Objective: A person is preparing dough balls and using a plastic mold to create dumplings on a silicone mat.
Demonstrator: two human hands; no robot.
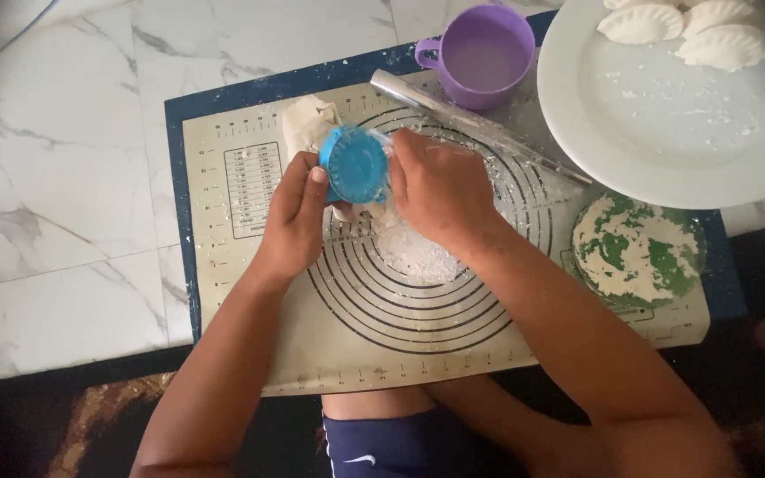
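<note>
Blue round mould (pixel 356 165), floury, btwn both hands

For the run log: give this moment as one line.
left hand: holds round blue plastic dumpling mould | right hand: on mould's other side | under: beige silicone baking mat | dough lump behind

No packages, signs or screens show. The only label-like marking is a small black-outlined rectangular printed chart (pixel 252 189) on the left part of the beige silicone pastry mat (pixel 250 310).
</note>
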